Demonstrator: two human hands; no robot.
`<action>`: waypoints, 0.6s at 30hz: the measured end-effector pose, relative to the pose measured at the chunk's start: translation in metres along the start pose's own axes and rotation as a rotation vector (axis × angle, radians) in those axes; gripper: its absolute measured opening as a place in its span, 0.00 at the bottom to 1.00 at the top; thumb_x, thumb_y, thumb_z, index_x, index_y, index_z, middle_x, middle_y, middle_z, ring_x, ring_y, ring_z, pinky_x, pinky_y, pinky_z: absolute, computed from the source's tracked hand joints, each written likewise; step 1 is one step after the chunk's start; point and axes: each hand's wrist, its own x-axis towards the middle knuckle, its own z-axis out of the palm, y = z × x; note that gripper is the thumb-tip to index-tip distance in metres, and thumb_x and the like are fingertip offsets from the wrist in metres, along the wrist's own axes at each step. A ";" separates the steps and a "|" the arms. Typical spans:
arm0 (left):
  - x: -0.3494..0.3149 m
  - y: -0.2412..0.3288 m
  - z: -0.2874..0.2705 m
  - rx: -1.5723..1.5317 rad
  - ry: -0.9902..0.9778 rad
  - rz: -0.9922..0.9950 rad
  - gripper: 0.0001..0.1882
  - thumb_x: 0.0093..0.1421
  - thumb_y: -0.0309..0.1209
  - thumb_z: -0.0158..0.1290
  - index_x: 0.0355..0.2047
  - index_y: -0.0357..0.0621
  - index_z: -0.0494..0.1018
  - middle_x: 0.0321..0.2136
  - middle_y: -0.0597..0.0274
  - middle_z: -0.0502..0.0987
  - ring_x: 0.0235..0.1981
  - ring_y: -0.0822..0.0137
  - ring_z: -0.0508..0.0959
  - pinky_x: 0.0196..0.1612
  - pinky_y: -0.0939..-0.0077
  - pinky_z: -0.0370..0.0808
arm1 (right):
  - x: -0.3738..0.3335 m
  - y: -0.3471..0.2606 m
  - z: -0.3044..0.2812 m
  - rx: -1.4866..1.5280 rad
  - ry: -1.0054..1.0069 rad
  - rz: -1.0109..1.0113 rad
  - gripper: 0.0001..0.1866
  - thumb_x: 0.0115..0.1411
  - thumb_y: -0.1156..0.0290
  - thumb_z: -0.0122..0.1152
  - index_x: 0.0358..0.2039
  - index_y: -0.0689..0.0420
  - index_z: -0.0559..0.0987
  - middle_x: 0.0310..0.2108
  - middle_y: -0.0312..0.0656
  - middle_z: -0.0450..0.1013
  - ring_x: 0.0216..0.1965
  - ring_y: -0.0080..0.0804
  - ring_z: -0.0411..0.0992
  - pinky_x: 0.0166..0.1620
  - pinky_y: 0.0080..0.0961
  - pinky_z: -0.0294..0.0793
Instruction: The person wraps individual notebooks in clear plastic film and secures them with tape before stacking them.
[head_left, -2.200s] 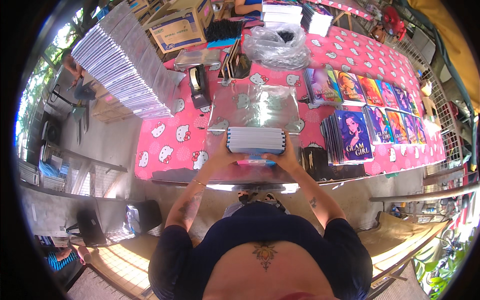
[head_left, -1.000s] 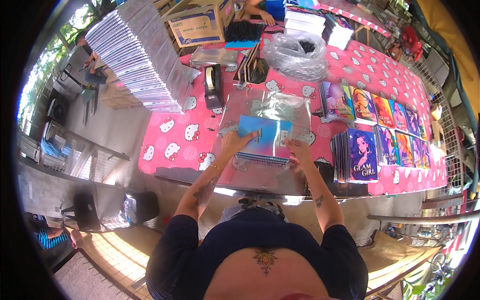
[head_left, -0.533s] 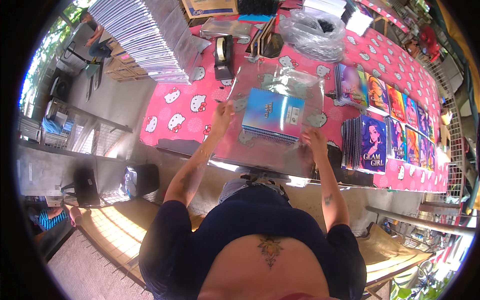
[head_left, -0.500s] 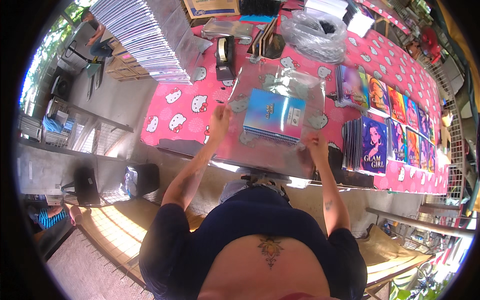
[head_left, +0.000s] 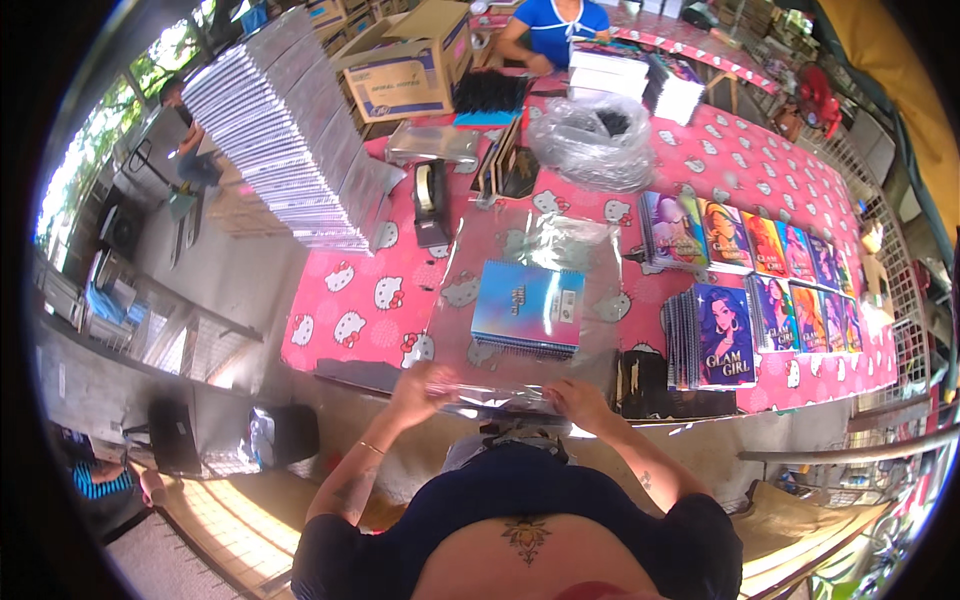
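A small stack of blue-and-pink spiral notebooks (head_left: 527,303) lies on the table within the outline of a clear plastic sheet or bag (head_left: 455,325). I cannot tell whether the film passes over the notebooks or only under them. At the table's front edge, my left hand (head_left: 424,392) is closed on the near edge of the plastic, its fingers slightly blurred. My right hand (head_left: 580,402) pinches the same edge farther right. Between the two hands the film is drawn fairly straight and catches the light.
Behind the notebooks stand a black tape dispenser (head_left: 430,205) and a bundle of clear plastic (head_left: 590,150). A tall stack of spiral notebooks (head_left: 285,150) rises at left. Rows of illustrated notebooks (head_left: 725,335) lie at right. A co-worker in blue (head_left: 562,30) sits beyond an open carton (head_left: 400,75).
Both hands have moved toward me, from beside the notebooks to the table's front edge, with the plastic's near edge. My view has tilted up, bringing the co-worker into sight.
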 end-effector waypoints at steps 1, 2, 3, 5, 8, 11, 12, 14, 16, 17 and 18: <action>0.008 0.011 0.005 0.292 -0.153 0.164 0.15 0.53 0.20 0.58 0.43 0.44 0.75 0.34 0.57 0.78 0.32 0.57 0.79 0.40 0.66 0.77 | 0.003 -0.006 -0.003 -0.019 -0.025 0.058 0.09 0.62 0.64 0.58 0.40 0.52 0.78 0.35 0.47 0.77 0.37 0.50 0.76 0.39 0.42 0.75; 0.010 0.009 0.007 0.280 -0.139 0.111 0.15 0.54 0.20 0.58 0.43 0.45 0.76 0.33 0.56 0.77 0.31 0.54 0.79 0.40 0.64 0.77 | 0.007 -0.012 -0.009 -0.003 -0.033 0.005 0.11 0.63 0.61 0.57 0.42 0.52 0.76 0.38 0.47 0.76 0.37 0.52 0.76 0.39 0.42 0.76; 0.012 0.005 0.010 0.268 -0.126 0.056 0.15 0.54 0.21 0.58 0.42 0.45 0.76 0.32 0.55 0.77 0.31 0.52 0.78 0.39 0.63 0.76 | 0.008 -0.012 -0.013 -0.013 -0.026 -0.029 0.11 0.63 0.61 0.57 0.42 0.52 0.76 0.38 0.47 0.76 0.37 0.52 0.76 0.39 0.43 0.76; 0.022 0.005 0.012 0.224 -0.064 -0.023 0.14 0.54 0.21 0.57 0.42 0.45 0.76 0.31 0.54 0.76 0.30 0.51 0.78 0.37 0.61 0.75 | 0.008 -0.013 -0.017 -0.029 -0.021 -0.092 0.11 0.64 0.60 0.57 0.42 0.52 0.77 0.37 0.47 0.76 0.36 0.53 0.76 0.39 0.43 0.76; 0.042 0.018 0.008 0.149 -0.027 -0.133 0.15 0.56 0.26 0.58 0.45 0.45 0.75 0.31 0.52 0.75 0.33 0.51 0.77 0.37 0.59 0.73 | 0.006 -0.011 -0.029 0.079 -0.085 0.019 0.12 0.64 0.59 0.56 0.42 0.53 0.77 0.37 0.47 0.77 0.38 0.52 0.76 0.41 0.42 0.75; 0.070 0.033 0.004 0.331 -0.116 0.084 0.22 0.55 0.32 0.60 0.51 0.45 0.71 0.35 0.51 0.74 0.39 0.50 0.75 0.42 0.57 0.71 | 0.024 -0.018 -0.052 0.207 -0.039 0.193 0.15 0.63 0.56 0.57 0.43 0.52 0.78 0.39 0.46 0.76 0.41 0.52 0.75 0.44 0.43 0.74; 0.080 0.030 0.000 0.357 -0.136 0.130 0.26 0.54 0.34 0.61 0.53 0.45 0.69 0.36 0.52 0.73 0.41 0.49 0.74 0.44 0.56 0.70 | 0.030 -0.022 -0.056 0.147 -0.030 0.155 0.17 0.62 0.54 0.57 0.43 0.52 0.78 0.40 0.46 0.77 0.42 0.52 0.75 0.44 0.43 0.74; 0.099 0.002 -0.003 0.377 -0.147 0.164 0.30 0.53 0.37 0.63 0.55 0.44 0.69 0.37 0.51 0.74 0.42 0.50 0.74 0.45 0.57 0.71 | 0.038 -0.035 -0.069 0.028 -0.030 0.088 0.20 0.60 0.51 0.59 0.44 0.52 0.78 0.40 0.47 0.77 0.43 0.50 0.75 0.46 0.45 0.73; 0.125 -0.034 -0.012 0.132 -0.216 0.017 0.27 0.53 0.37 0.63 0.52 0.42 0.72 0.37 0.50 0.77 0.41 0.53 0.78 0.44 0.62 0.75 | 0.051 -0.014 -0.077 -0.064 -0.024 0.020 0.23 0.58 0.51 0.62 0.46 0.54 0.77 0.41 0.48 0.77 0.43 0.48 0.76 0.46 0.43 0.74; 0.140 -0.041 -0.017 -0.107 -0.290 -0.132 0.25 0.54 0.38 0.64 0.50 0.41 0.73 0.38 0.50 0.79 0.41 0.55 0.80 0.43 0.64 0.77 | 0.054 0.019 -0.079 -0.094 -0.021 -0.022 0.24 0.58 0.52 0.63 0.48 0.55 0.76 0.42 0.47 0.77 0.43 0.45 0.76 0.46 0.41 0.75; 0.152 -0.056 -0.021 -0.216 -0.402 -0.230 0.24 0.55 0.38 0.63 0.49 0.40 0.74 0.38 0.50 0.80 0.41 0.56 0.81 0.43 0.65 0.77 | 0.059 0.040 -0.096 0.130 -0.033 0.133 0.21 0.59 0.55 0.63 0.46 0.56 0.76 0.43 0.46 0.76 0.42 0.43 0.77 0.46 0.37 0.76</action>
